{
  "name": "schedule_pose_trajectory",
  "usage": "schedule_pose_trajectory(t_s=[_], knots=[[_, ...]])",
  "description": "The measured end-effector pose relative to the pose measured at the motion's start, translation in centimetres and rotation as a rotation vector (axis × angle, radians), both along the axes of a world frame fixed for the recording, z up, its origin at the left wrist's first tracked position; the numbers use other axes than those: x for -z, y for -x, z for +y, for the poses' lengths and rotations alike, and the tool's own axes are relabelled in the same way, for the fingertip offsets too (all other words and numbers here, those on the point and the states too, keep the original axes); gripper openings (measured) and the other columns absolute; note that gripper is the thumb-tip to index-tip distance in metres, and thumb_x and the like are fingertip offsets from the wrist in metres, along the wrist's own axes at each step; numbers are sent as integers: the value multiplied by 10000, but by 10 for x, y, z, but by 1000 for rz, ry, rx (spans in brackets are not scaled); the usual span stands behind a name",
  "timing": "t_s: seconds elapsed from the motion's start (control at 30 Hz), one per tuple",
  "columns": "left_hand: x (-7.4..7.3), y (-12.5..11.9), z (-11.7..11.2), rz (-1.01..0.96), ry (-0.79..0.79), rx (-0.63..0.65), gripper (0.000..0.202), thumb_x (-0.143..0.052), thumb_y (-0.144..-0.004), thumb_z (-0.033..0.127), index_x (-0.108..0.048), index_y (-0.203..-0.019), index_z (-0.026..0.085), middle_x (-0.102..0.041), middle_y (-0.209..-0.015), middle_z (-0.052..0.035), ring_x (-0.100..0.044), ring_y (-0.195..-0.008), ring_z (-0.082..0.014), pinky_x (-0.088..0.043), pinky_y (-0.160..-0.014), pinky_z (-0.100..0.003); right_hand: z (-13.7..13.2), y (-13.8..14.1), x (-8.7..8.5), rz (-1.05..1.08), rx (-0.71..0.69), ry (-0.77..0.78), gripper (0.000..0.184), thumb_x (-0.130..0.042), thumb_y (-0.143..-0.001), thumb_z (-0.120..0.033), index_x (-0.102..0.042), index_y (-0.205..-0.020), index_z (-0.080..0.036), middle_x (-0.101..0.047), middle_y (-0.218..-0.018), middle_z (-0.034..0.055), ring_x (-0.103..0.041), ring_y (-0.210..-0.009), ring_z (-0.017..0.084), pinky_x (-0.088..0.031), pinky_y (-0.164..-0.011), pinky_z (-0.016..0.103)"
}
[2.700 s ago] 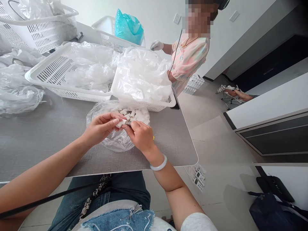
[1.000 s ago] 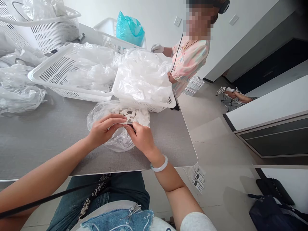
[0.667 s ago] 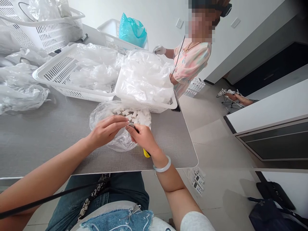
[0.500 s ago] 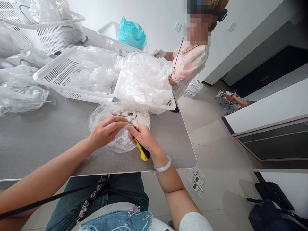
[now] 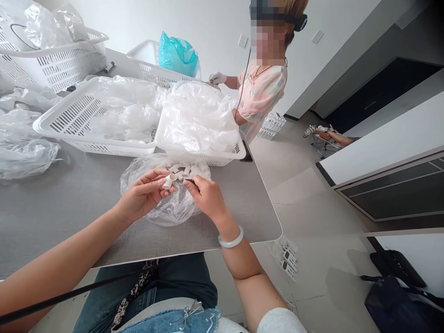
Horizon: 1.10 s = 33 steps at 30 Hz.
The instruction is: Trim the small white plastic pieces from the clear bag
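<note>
Pinches a short white tube [image 5: 169,181] between the thumb and curled fingers of the left hand [image 5: 147,191], tilted, turning an open end toward 1 o'clock. Grips a slim dark tool [image 5: 194,183] in the right hand [image 5: 208,196], fingers folded tight around it and covering nearly all of it; cannot tell its full shape. Holds that hand just beside the tube, at 3 o'clock, without touching it. Wears a pale bangle [image 5: 231,237] on the right wrist.

Works above a spread clear plastic bag [image 5: 173,212] on the grey table [image 5: 86,196], near more short tubes [image 5: 186,171] heaped in it at 2 o'clock from the held one. Faces, at 1 o'clock, a near basket [image 5: 218,160] piled with clear plastic; at 10 o'clock, a wider basket [image 5: 111,148] of similar plastic; at 12 o'clock, farther back, a rear basket [image 5: 149,69] bearing a turquoise bag [image 5: 178,55]. Shares the table with a co-worker [image 5: 263,99] between 1 and 2 o'clock, showing a white-gloved hand [image 5: 218,78] near the rear basket.
</note>
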State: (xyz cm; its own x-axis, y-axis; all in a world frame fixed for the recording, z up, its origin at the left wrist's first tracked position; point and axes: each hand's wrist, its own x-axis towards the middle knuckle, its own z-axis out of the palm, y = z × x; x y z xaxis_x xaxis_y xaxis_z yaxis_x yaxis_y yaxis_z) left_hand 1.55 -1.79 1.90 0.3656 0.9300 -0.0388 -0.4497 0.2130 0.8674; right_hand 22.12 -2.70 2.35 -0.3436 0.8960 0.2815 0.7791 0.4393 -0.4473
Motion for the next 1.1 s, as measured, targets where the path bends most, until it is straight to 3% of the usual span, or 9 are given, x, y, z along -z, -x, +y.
schedule_pose_trajectory(t_s=[0.13, 0.27, 0.5, 0.8, 1.1], knots=[[6, 2, 2, 42, 59, 52, 251, -879, -745, 365, -804, -949, 240, -745, -723, -8, -699, -678, -148, -601, -599, -227, -3, 5, 1, -4, -30, -122, 547, -309, -1041, -607, -547, -756, -205, -605, -675, 12, -576, -639, 118, -354, -574, 216], [1, 0, -1, 63, 71, 83, 395, -932, -662, 367, -828, -1011, 215, -771, -753, -51, -708, -685, -162, -605, -627, -239, -2, 6, 3, -63, -18, -160, 514, -338, -1046, -582, -537, -750, -211, -574, -653, -3, -548, -614, 114, -338, -564, 221], [-13, -8, -10, 203, -24, -14, 447, -904, -651, 538, -828, -897, 173, -735, -638, -67, -686, -586, -167, -554, -525, -233, -3, 6, 5, -77, -27, -174, 546, -334, -1024, -634, -542, -756, -206, -575, -664, -2, -540, -622, 112, -355, -579, 218], [-5, -7, -9, 233, -50, -35, 466, -847, -698, 601, -798, -839, 160, -736, -652, -73, -694, -578, -196, -562, -531, -278, -3, 16, 14, -212, -50, -208, 455, -457, -1036, -501, -588, -711, -211, -567, -602, -9, -571, -615, 121, -339, -560, 237], [-8, -11, -10, 320, -27, -63, 558, -826, -641, 695, -708, -711, 154, -689, -526, -56, -664, -489, -185, -487, -440, -243, -1, 14, 16, -204, -16, -239, 552, -392, -1005, -627, -582, -702, -205, -563, -610, 5, -562, -620, 128, -329, -560, 241]])
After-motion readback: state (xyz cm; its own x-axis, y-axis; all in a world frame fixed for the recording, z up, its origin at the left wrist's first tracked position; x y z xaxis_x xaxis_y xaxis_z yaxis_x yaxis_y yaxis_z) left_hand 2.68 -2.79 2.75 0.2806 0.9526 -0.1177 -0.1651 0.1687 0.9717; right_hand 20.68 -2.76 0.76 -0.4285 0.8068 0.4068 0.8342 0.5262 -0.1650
